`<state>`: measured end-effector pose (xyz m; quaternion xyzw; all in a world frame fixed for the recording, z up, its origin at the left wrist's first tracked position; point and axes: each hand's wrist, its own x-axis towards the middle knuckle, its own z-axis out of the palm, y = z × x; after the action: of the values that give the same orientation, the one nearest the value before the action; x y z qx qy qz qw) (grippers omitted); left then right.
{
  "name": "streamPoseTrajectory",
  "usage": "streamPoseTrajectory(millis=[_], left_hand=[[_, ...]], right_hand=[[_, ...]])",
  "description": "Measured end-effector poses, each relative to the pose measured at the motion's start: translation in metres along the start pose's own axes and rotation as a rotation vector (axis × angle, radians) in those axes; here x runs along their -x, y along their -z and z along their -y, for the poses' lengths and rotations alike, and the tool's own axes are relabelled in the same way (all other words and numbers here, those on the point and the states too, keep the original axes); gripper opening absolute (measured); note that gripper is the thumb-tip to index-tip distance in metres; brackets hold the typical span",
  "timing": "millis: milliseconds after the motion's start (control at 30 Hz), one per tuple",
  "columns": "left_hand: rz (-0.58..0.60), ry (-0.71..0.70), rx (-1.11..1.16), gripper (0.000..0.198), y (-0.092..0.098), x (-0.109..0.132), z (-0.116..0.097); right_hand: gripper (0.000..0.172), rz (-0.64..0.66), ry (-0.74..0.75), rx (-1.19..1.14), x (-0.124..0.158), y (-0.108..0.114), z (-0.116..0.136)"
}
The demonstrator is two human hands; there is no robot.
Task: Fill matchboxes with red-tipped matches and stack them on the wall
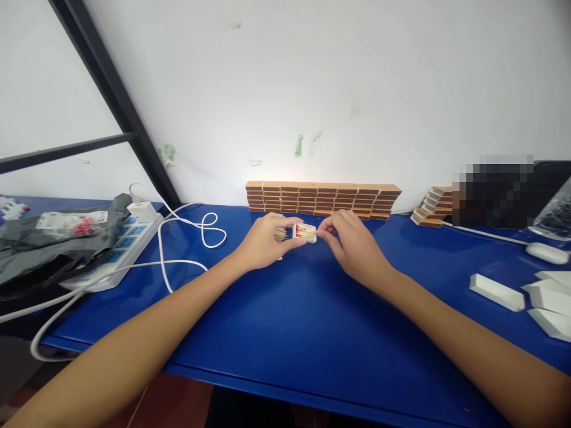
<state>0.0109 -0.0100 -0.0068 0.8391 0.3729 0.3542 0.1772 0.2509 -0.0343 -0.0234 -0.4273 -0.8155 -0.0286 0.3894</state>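
Both hands meet over the middle of the blue table (285,321). My left hand (263,241) grips a bundle of matchsticks (280,235) against its palm and pinches the left end of a small white matchbox tray (305,232) filled with red-tipped matches. My right hand (352,244) holds the right end of the same tray with its fingertips. Behind the hands, a long wall of stacked brown matchboxes (323,199) stands against the white wall.
A smaller stepped pile of matchboxes (432,214) lies at the back right. Several white empty trays (497,292) lie at the right edge. A white power strip (120,249) with looping white cables (187,244) and a grey plastic bag (57,238) occupy the left.
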Motion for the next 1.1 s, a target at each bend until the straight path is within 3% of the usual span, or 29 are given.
streamPoseTrajectory(millis=[400, 567, 700, 800, 933, 1100], left_hand=[[0.084, -0.066, 0.079, 0.035, -0.002, 0.002, -0.006], [-0.052, -0.018, 0.038, 0.031, 0.003, -0.004, 0.001], [-0.183, 0.061, -0.040, 0.036, 0.009, -0.010, 0.011], [-0.210, 0.078, -0.053, 0.038, 0.011, -0.012, 0.015], [-0.205, 0.087, -0.063, 0.040, 0.010, -0.012, 0.016], [-0.187, 0.076, -0.096, 0.041, 0.009, -0.011, 0.018]], right_hand=[[0.008, -0.007, 0.061, -0.055, 0.003, -0.003, 0.004], [0.007, -0.098, 0.029, -0.097, 0.001, -0.004, 0.021], [0.007, 0.073, 0.110, -0.139, 0.001, -0.021, 0.040], [0.004, 0.213, 0.144, -0.141, 0.000, -0.036, 0.047], [0.006, 0.278, 0.089, -0.200, 0.000, -0.045, 0.046], [0.012, 0.352, 0.059, -0.190, 0.002, -0.038, 0.041]])
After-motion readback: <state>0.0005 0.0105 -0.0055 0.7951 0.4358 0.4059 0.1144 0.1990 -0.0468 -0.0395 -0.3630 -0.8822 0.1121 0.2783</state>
